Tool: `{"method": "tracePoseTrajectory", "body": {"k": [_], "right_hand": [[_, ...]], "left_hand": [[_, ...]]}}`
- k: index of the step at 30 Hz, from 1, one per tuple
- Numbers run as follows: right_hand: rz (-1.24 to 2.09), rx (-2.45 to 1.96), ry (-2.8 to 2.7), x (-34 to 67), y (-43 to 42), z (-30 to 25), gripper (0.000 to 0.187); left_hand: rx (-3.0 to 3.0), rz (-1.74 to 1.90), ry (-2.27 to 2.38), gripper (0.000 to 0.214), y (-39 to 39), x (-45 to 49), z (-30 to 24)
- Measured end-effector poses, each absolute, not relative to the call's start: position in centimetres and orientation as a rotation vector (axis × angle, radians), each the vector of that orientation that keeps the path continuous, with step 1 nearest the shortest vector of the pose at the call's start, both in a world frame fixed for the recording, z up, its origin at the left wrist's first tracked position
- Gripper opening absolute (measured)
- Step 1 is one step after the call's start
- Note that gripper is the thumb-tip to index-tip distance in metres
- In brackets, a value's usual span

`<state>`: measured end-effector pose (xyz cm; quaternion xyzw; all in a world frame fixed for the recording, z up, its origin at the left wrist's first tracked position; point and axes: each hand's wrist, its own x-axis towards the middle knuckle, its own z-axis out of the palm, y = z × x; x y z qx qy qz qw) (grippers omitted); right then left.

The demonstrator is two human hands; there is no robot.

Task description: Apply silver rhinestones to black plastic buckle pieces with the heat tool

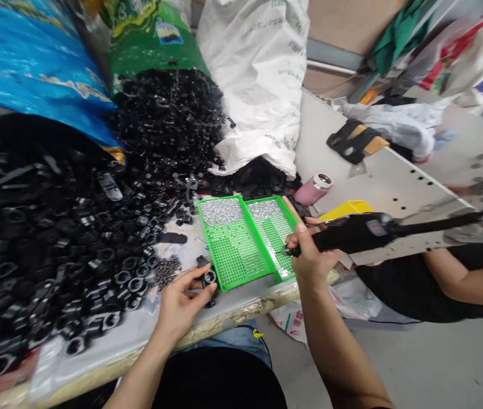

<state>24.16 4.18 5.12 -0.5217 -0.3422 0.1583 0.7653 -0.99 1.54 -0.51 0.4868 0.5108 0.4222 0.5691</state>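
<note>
My left hand (180,304) is shut on a small black plastic ring-shaped part (209,277), holding it at the fingertips beside the near corner of a green perforated tray (232,255). My right hand (313,253) grips a black corded handheld tool (343,237), whose metal tip (287,250) points down over a second green tray (276,227). Silver rhinestones (219,211) cover the far end of the first tray and are scattered across the second. A large heap of black plastic parts (62,267) lies left of my hands.
Behind the heap stand a blue bag (41,74), a green bag (156,40) and a white woven sack (258,74). A pink flask (313,189) and a yellow object (345,210) lie beyond my right hand. A person's arm (466,281) in a black top is at the right.
</note>
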Motion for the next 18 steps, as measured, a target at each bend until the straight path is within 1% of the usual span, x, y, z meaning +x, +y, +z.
{"method": "tracePoseTrajectory", "body": {"k": [3,5,10,14,18], "right_hand": [[0.515,-0.959,-0.851,20.2,3.5,7.1,0.025],[0.68,-0.882,-0.93,17.2,3.1,7.5,0.025],[0.955,-0.924,-1.005,12.4,2.8,5.7,0.03],[1.003,-0.988,-0.973,11.6,3.1,4.5,0.029],[0.965,-1.024,-0.981,11.3,3.0,4.2,0.034]], "left_hand": [[1.214,0.998,1.183,0.044,1.4,-1.0,-0.7],[1.25,1.007,1.188,0.044,1.3,-1.1,-0.8],[1.293,1.032,1.202,0.04,1.2,-1.2,-1.2],[1.241,1.027,1.188,0.04,1.1,-1.2,-1.4],[1.162,1.009,1.188,0.04,1.1,-1.1,-1.0]]}}
